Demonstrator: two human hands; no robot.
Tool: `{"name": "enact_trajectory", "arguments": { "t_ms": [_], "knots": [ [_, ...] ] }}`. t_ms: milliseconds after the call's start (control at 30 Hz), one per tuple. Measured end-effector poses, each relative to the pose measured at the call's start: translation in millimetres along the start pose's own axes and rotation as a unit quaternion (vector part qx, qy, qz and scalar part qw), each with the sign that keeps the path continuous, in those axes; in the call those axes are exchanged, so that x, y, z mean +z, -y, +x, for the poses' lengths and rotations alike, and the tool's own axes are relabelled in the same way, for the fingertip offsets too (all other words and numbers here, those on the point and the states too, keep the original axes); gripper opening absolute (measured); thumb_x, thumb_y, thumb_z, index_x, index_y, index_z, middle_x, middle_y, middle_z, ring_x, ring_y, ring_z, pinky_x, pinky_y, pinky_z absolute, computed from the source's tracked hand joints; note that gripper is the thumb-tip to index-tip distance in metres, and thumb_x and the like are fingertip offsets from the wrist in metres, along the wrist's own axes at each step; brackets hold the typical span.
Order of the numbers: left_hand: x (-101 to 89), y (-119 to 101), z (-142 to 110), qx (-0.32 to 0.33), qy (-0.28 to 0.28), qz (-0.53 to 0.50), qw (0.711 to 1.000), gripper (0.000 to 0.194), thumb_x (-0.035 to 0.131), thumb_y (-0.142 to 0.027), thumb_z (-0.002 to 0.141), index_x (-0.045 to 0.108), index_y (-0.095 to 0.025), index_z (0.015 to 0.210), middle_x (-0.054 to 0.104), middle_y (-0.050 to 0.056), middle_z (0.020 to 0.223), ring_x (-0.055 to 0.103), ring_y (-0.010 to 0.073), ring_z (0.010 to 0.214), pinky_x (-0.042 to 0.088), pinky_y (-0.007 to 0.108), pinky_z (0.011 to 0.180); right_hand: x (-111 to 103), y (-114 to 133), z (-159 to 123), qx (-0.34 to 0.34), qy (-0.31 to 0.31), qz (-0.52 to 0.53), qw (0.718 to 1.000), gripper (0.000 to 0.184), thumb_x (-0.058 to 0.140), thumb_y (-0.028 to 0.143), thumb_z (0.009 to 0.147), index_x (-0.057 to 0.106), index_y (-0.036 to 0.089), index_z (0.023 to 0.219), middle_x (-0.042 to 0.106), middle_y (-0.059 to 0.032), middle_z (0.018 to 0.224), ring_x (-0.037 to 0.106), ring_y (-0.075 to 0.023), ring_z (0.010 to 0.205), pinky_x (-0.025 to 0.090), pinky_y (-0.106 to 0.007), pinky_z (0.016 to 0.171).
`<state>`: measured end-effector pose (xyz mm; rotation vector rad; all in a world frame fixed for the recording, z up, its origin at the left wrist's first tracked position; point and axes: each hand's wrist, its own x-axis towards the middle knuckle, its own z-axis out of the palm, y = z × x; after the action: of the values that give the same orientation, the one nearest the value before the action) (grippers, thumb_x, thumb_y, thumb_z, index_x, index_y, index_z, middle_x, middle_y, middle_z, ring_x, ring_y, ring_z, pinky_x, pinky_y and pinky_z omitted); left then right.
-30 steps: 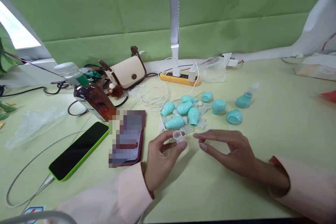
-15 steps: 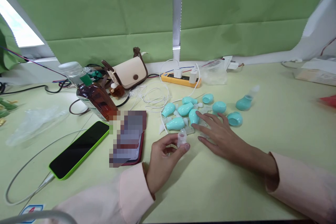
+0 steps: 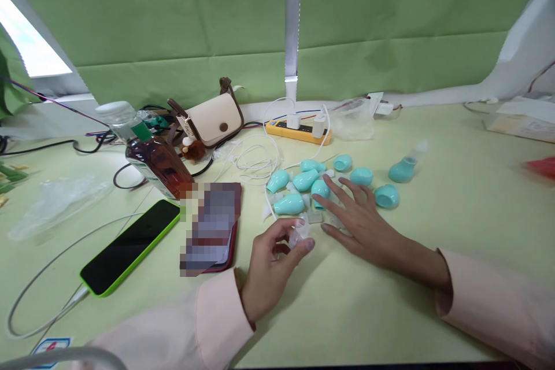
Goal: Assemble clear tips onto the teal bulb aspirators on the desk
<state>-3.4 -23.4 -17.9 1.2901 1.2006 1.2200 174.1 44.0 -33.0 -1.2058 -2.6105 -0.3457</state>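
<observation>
My left hand [image 3: 271, 263] pinches a small clear plastic cap [image 3: 298, 233] between thumb and fingertips, just above the pale green table [image 3: 390, 312]. My right hand [image 3: 358, 219] lies with fingers spread over a heap of teal rubber bulbs [image 3: 289, 204] and small clear plastic pieces [image 3: 315, 217]; its fingertips touch one teal bulb [image 3: 319, 187]. Further teal pieces lie to the right: a rounded cap [image 3: 361, 176], an open cup [image 3: 387, 196] and an assembled bulb with a clear tip [image 3: 403, 167].
Left of my hands lie a red-cased phone [image 3: 210, 226] and a green-cased phone [image 3: 130, 247] on a white cable. Behind stand a brown drink bottle [image 3: 151, 156], a cream handbag [image 3: 210, 117], an orange power strip [image 3: 299, 130] and coiled white cables [image 3: 254, 159]. A clear bag [image 3: 56, 202] lies far left.
My right hand has moved forward from beside the left hand onto the heap of teal bulbs. The left hand has tilted the clear cap and kept its hold.
</observation>
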Motion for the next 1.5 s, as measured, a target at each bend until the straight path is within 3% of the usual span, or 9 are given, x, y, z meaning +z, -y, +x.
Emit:
{"name": "enact_trajectory", "arguments": {
  "t_ms": [200, 333, 433, 533, 667, 867, 1033, 1233, 1500],
  "knots": [
    [0.8, -1, -1, -0.020, 0.001, 0.000, 1.000, 0.034, 0.059, -0.025, 0.070, 0.051, -0.018, 0.102, 0.055, -0.001, 0.064, 0.050, 0.0105, 0.057, 0.041, 0.021, 0.052, 3, -6, 4, -0.006, -0.035, 0.065, 0.997, 0.028, 0.037, 0.030, 0.083, 0.048, 0.023, 0.108, 0.029, -0.0114, 0.129, 0.033, -0.0294, 0.112, 0.029, -0.053, 0.085],
    [0.8, -1, -2, 0.008, -0.004, 0.025, 1.000, 0.033, 0.060, -0.022, 0.068, 0.050, -0.019, 0.099, 0.060, 0.003, 0.079, 0.055, 0.0147, 0.072, 0.045, 0.023, 0.059, 9, -8, 6, -0.011, -0.106, 0.167, 0.980, 0.017, 0.038, 0.022, 0.083, 0.054, 0.017, 0.085, 0.032, -0.0120, 0.125, 0.037, -0.0231, 0.111, 0.039, -0.039, 0.084],
    [1.1, -1, -2, 0.022, 0.012, 0.052, 0.998, 0.024, 0.060, -0.018, 0.068, 0.054, -0.017, 0.091, 0.060, 0.006, 0.089, 0.055, 0.0168, 0.080, 0.047, 0.026, 0.066, 13, -11, 11, 0.012, -0.125, 0.178, 0.976, 0.013, 0.042, 0.023, 0.082, 0.051, 0.017, 0.075, 0.042, -0.0120, 0.118, 0.045, -0.0231, 0.103, 0.041, -0.041, 0.081],
    [0.6, -1, -3, 0.041, 0.028, 0.073, 0.996, 0.018, 0.060, -0.017, 0.068, 0.057, -0.016, 0.087, 0.060, 0.006, 0.092, 0.054, 0.0175, 0.085, 0.046, 0.029, 0.074, 14, -14, 16, 0.045, -0.129, 0.212, 0.968, 0.011, 0.047, 0.024, 0.078, 0.048, 0.017, 0.087, 0.049, -0.0110, 0.107, 0.046, -0.0226, 0.101, 0.042, -0.040, 0.080],
    [-1.0, -1, -1, 0.078, -0.009, 0.067, 0.995, 0.019, 0.064, -0.021, 0.065, 0.057, -0.018, 0.082, 0.055, 0.004, 0.089, 0.051, 0.0171, 0.083, 0.046, 0.025, 0.067, 12, -16, 21, 0.075, -0.106, 0.241, 0.962, 0.044, 0.051, 0.024, 0.073, 0.036, 0.017, 0.114, 0.047, -0.0110, 0.108, 0.046, -0.0230, 0.099, 0.043, -0.039, 0.079],
    [0.0, 1, 1, -0.007, 0.003, -0.008, 1.000, 0.030, 0.056, -0.025, 0.072, 0.052, -0.018, 0.101, 0.057, 0.004, 0.084, 0.052, 0.0151, 0.079, 0.046, 0.024, 0.064, 7, -17, 22, 0.057, -0.133, 0.292, 0.945, 0.040, 0.056, 0.022, 0.069, 0.044, 0.021, 0.107, 0.051, -0.0068, 0.097, 0.052, -0.0193, 0.082, 0.046, -0.037, 0.072],
    [0.7, 3, 0, -0.020, 0.000, -0.021, 1.000, 0.034, 0.059, -0.022, 0.070, 0.048, -0.019, 0.102, 0.059, 0.002, 0.077, 0.055, 0.0135, 0.072, 0.046, 0.022, 0.061, -10, -6, 16, 0.044, -0.229, 0.367, 0.901, 0.032, 0.061, 0.019, 0.064, 0.047, 0.020, 0.093, 0.047, -0.0083, 0.101, 0.047, -0.0210, 0.097, 0.047, -0.034, 0.073],
    [-0.6, -2, 0, -0.017, 0.002, -0.073, 0.997, 0.030, 0.058, -0.022, 0.071, 0.047, -0.016, 0.098, 0.062, 0.004, 0.079, 0.057, 0.0151, 0.074, 0.048, 0.026, 0.064, -26, 14, -3, 0.065, -0.187, 0.570, 0.798, 0.040, 0.062, 0.015, 0.063, 0.036, 0.022, 0.093, 0.049, -0.0054, 0.093, 0.051, -0.0173, 0.087, 0.049, -0.029, 0.067],
    [1.0, -4, 3, -0.022, -0.035, -0.100, 0.994, 0.031, 0.061, -0.027, 0.069, 0.038, -0.019, 0.088, 0.061, -0.004, 0.062, 0.057, 0.0098, 0.056, 0.046, 0.021, 0.058, -22, 29, -12, 0.063, -0.103, 0.604, 0.788, 0.029, 0.060, 0.018, 0.065, 0.038, 0.021, 0.083, 0.048, -0.0065, 0.096, 0.051, -0.0168, 0.088, 0.047, -0.027, 0.067]
  ]
}}
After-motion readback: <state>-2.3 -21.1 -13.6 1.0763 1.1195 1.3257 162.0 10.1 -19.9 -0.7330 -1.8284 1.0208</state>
